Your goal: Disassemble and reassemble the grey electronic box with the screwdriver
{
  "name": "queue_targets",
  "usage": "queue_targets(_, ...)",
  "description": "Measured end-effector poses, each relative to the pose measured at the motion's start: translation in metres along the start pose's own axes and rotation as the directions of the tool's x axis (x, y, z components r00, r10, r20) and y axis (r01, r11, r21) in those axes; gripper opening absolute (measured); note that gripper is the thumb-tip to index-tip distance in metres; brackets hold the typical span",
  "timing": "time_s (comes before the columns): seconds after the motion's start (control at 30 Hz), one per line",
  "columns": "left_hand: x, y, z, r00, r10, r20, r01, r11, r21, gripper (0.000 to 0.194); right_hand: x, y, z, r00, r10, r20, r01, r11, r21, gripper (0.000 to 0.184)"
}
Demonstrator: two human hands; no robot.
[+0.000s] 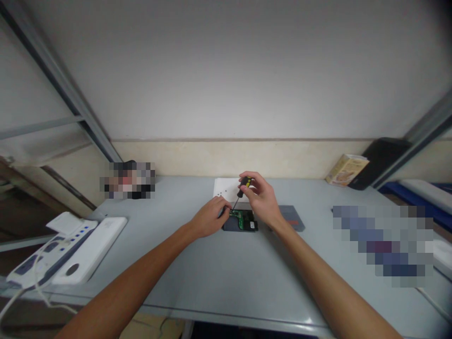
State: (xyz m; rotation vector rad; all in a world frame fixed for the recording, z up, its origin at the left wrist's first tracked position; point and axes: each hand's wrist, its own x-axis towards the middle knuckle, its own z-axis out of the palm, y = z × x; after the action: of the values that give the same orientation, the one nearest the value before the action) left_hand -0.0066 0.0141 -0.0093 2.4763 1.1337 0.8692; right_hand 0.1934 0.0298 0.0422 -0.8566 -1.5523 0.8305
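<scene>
My right hand (263,197) is closed around the black and yellow handle of a screwdriver (245,185). Its thin shaft slants down to the left, and the tip meets the upper left part of an opened electronic device (249,220) with a green circuit board and black parts. At the device's left edge, my left hand (211,217) has its fingers closed, gripping that side near the screwdriver tip. Behind the device lies a white sheet (226,184) with several small dark screws or specks on it. A flat grey panel (291,218) rests just right of the device, partly behind my right wrist.
A white power strip (52,254) with cables and a white box-like unit (93,249) lie at the left. A yellowish box (348,169) leans near a black case (381,162) at the back right. Blurred patches cover items on both sides of the grey table (219,278).
</scene>
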Motion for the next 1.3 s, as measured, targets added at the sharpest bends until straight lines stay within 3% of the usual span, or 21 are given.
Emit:
queue_targets(1.0,-0.0008,0.0015,-0.0001,0.999,-0.051,0.008,0.051,0.999,-0.005,0.010,-0.0007,0.0006,-0.0010,1.000,0.004,-0.002,-0.004,0.999,0.034,0.026)
queue_targets(1.3,-0.0002,0.0040,-0.0024,1.000,0.000,0.008,0.000,1.000,-0.006,0.012,-0.0006,-0.0032,-0.0009,1.000,0.000,0.001,0.000,1.000,0.030,0.025)
